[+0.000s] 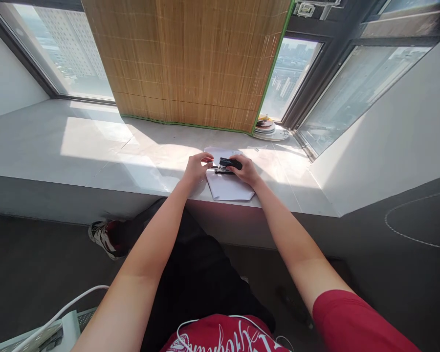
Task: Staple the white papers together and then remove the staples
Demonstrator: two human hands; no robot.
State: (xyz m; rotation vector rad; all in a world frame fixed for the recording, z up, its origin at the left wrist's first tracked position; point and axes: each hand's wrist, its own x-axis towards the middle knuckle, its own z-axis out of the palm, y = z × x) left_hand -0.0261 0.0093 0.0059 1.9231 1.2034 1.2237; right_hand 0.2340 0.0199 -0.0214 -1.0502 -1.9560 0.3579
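Observation:
A black stapler (230,164) rests over white sheets of paper (231,188) on the window sill. Its upper arm is lifted away from the base, and a strip of metal shows between them. My right hand (245,169) is wrapped round the stapler's right end. Just left of the stapler's front end is my left hand (198,166), fingers bent together at the tips. Whatever lies between those fingertips is too small to make out.
A bamboo blind (190,63) with green edging hangs down to the sill (91,142). Stacked plates (266,128) stand at the window corner. The sill's front edge runs before my legs. A white cable (69,304) and a pale green appliance (68,327) are low left.

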